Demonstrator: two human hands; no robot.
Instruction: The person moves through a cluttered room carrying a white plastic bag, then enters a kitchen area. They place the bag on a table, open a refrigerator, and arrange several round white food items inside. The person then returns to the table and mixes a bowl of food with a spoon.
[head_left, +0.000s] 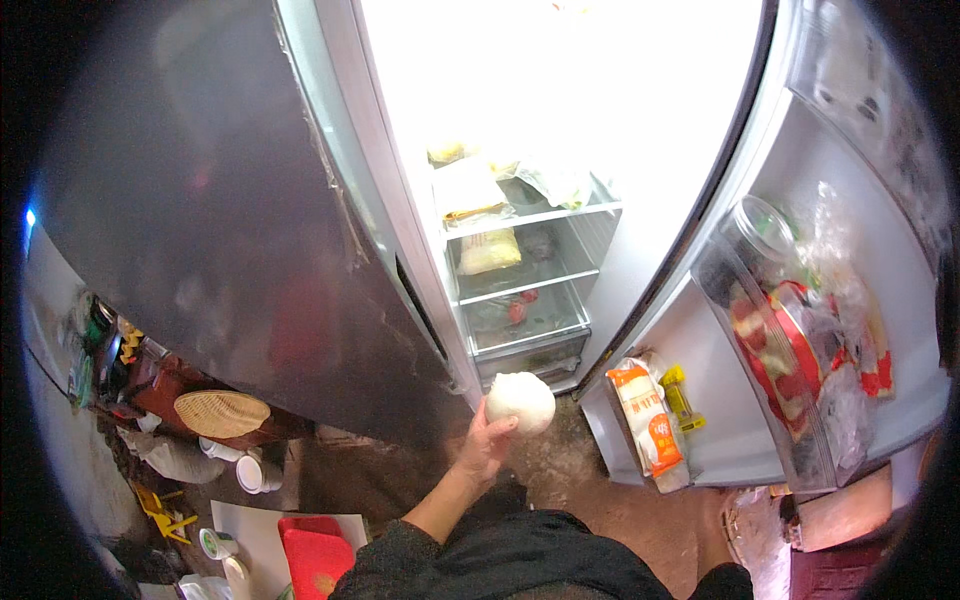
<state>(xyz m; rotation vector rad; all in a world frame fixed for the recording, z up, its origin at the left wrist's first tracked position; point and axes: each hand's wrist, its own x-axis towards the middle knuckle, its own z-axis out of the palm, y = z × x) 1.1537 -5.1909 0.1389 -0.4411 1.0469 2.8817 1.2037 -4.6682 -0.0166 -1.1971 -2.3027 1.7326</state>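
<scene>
My left hand holds a round white item, perhaps a steamed bun or a peeled vegetable, with the thumb across its lower left side. The item is in front of the lower part of an open refrigerator. Glass shelves inside bear bagged food, among it a yellowish packet and something red in a clear bag. Glare washes out the upper interior. At the bottom right a dark sleeve shows, but my right hand is out of view.
The refrigerator's open door carries an orange-and-white packet and bagged goods in bins. A closed dark door spans the left. Lower left are a woven basket, white tubs, a red item on a table and a yellow stool.
</scene>
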